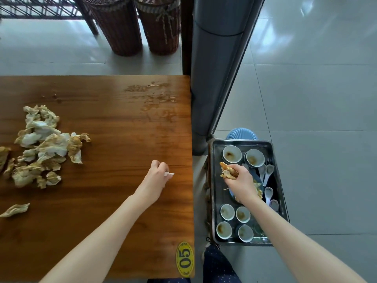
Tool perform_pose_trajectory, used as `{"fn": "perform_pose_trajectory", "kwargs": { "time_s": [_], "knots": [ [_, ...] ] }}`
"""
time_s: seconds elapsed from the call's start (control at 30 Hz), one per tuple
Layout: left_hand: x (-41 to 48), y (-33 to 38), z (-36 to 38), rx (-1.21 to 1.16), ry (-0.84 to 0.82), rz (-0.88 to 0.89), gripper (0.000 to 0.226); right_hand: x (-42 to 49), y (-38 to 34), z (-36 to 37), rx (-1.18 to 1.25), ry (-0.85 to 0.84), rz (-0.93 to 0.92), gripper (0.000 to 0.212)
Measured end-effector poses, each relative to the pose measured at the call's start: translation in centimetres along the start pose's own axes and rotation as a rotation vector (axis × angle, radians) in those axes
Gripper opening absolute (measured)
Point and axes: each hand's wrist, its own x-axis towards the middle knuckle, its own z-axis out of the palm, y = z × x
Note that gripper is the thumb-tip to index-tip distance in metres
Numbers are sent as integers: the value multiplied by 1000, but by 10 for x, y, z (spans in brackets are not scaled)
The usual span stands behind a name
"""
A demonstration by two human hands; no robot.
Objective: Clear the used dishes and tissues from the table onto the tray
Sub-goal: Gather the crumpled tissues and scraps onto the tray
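A heap of crumpled, stained tissues lies at the left of the wooden table. One loose tissue lies nearer the front left. My left hand rests near the table's right edge and pinches a small white tissue scrap. Over the metal tray to the right of the table, my right hand grips a wad of stained tissues. The tray holds several small used bowls, white spoons and more tissues under my hand.
A wet smear with crumbs marks the table's far right. A yellow "05" tag sits at the front right corner. A grey pillar stands behind the tray, a blue stool beneath it, and two wicker baskets on the floor beyond.
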Motion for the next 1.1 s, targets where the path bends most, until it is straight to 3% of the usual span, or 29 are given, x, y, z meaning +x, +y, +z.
{"fn": "perform_pose_trajectory", "kwargs": {
  "time_s": [0.07,0.2,0.37,0.5,0.8,1.1],
  "knots": [
    [10,24,7,-41,5,45,26,1,15,-7,8,8,52,27],
    [28,73,30,-112,5,138,7,3,51,-24,41,23,157,23],
    [53,113,64,-176,-98,127,18,13,96,-47,52,91,249,29],
    [76,135,105,-174,-162,148,12,35,131,-62,30,116,287,28],
    [116,160,205,-199,-305,72,17,83,198,-62,-18,68,316,35],
    [148,172,265,-233,-320,32,13,113,236,-56,38,16,333,46]
  ]
}}
